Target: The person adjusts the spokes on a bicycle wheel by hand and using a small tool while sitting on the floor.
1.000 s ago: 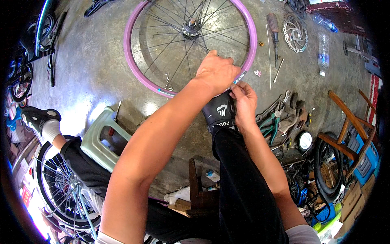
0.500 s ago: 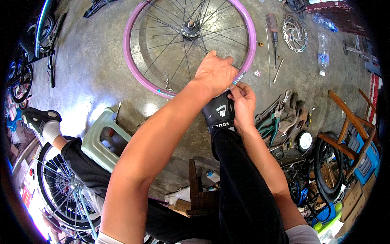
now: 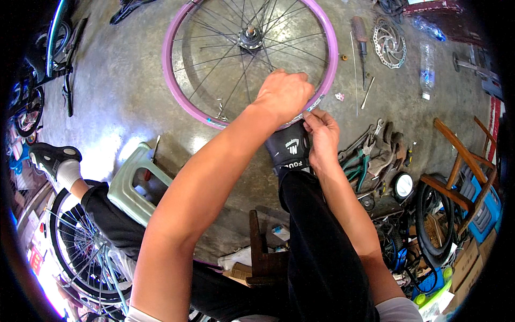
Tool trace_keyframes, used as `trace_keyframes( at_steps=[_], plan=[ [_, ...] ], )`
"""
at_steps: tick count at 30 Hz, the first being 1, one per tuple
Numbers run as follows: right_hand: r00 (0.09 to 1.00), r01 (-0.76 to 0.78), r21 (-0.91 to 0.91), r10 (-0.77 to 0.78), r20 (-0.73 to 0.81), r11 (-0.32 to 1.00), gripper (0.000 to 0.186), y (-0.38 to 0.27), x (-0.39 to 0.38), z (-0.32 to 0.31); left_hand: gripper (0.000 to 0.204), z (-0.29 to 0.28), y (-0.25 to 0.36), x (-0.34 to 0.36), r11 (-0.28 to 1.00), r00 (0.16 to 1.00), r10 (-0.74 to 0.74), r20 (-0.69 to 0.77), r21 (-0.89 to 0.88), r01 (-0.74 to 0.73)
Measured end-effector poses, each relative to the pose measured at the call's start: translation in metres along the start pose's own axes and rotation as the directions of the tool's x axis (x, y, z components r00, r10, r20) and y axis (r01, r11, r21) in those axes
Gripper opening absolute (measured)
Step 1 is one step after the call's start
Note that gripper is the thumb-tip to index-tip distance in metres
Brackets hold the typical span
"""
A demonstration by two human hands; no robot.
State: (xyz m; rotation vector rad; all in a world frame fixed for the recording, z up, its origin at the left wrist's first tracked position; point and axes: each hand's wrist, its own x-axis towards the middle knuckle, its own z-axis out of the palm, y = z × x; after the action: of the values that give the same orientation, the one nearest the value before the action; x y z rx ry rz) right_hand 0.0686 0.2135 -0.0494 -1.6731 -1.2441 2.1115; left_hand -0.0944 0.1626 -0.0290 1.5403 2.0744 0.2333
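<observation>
A bicycle wheel with a purple rim (image 3: 168, 59), black spokes and a dark hub (image 3: 250, 38) lies flat on the floor ahead of me. My left hand (image 3: 284, 95) is closed over the near right part of the rim, back of the hand up. Its fingertips and whatever they grip are hidden. My right hand (image 3: 323, 134) is beside it at the rim's outer edge, thumb and forefinger pinched together there; anything between them is too small to make out. Several small silvery pieces (image 3: 220, 110) lie by the rim's near left. Just below my hands, my black shoe (image 3: 288, 147) is close to the rim.
To the right lie a screwdriver (image 3: 360, 40), a brake disc (image 3: 389, 44), a plastic bottle (image 3: 427, 72), green-handled pliers (image 3: 360, 166) and gloves (image 3: 387, 147). A pale green stool (image 3: 129, 185) stands left, a wooden stool (image 3: 456, 161) right. Bicycle parts crowd both sides.
My left hand has turned a little, its fingers curling in more. The right hand has shifted slightly right, and more of the rim's lettering shows between the hands.
</observation>
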Motion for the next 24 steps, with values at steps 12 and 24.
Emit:
trace_keyframes(
  at_steps=[12, 24],
  plan=[
    [0.999, 0.034, 0.033, -0.035, 0.029, 0.999, 0.019, 0.003, 0.003, 0.002, 0.019, 0.008, 0.004, 0.000, 1.000, 1.000, -0.012, 0.001, 0.026, 0.012],
    [0.995, 0.087, -0.013, -0.087, 0.046, 0.996, 0.017, 0.009, 0.006, 0.000, 0.016, 0.012, 0.004, -0.006, 0.980, 0.998, 0.064, -0.024, 0.188, -0.058]
  ],
)
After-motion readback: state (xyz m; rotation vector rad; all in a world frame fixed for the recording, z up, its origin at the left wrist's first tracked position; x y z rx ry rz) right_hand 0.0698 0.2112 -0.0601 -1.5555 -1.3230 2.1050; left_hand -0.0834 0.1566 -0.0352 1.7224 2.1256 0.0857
